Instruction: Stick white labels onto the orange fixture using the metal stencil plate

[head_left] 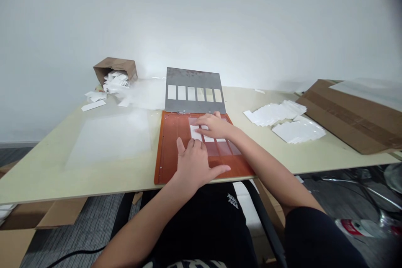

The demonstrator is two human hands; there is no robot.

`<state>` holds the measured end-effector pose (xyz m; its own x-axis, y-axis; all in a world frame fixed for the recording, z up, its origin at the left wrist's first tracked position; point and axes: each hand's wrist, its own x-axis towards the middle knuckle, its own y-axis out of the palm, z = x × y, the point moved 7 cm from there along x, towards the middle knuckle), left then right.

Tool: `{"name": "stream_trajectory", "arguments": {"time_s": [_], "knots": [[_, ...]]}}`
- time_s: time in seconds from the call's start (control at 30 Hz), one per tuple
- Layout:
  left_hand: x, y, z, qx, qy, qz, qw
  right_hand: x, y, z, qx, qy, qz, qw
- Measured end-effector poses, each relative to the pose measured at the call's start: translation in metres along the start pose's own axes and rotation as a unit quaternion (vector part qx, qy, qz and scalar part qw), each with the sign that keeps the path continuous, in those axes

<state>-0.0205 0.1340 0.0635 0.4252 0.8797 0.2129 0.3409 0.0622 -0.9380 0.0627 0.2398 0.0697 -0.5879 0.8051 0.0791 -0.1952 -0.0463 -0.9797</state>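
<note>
An orange-brown board [169, 150] lies flat at the table's near edge, with a grey metal lid [193, 78] with several rectangular windows hinged up at its far side. My left hand [194, 165] lies flat on the board, fingers spread, holding nothing. My right hand [213, 125] reaches across farther back, its fingers pressed down on small white rectangular pieces [196, 133] laid in the board's slots. A clear film covers part of the slots beneath both hands.
A tipped cardboard box [114, 68] spilling white slips sits at the far left. A translucent sheet [109, 138] lies left of the board. Stacks of white packets [285, 119] lie to the right, flattened cardboard [351, 121] beyond them. Cardboard scraps lie on the floor.
</note>
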Motion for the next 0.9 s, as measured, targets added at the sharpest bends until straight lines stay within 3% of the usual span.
{"name": "stream_trajectory", "arguments": {"time_s": [0.37,0.73,0.9], "knots": [[-0.003,0.001,-0.008,0.039,0.025,-0.003,0.999,-0.005,0.004,0.005,-0.020,-0.008,0.007,1.000],[-0.050,0.000,-0.026,0.062,0.047,0.012,0.997,-0.051,0.004,0.042,-0.019,-0.012,0.008,1.000],[-0.066,0.007,-0.028,0.092,0.053,-0.017,0.994,-0.062,0.008,0.048,-0.026,-0.020,-0.013,0.999]]}}
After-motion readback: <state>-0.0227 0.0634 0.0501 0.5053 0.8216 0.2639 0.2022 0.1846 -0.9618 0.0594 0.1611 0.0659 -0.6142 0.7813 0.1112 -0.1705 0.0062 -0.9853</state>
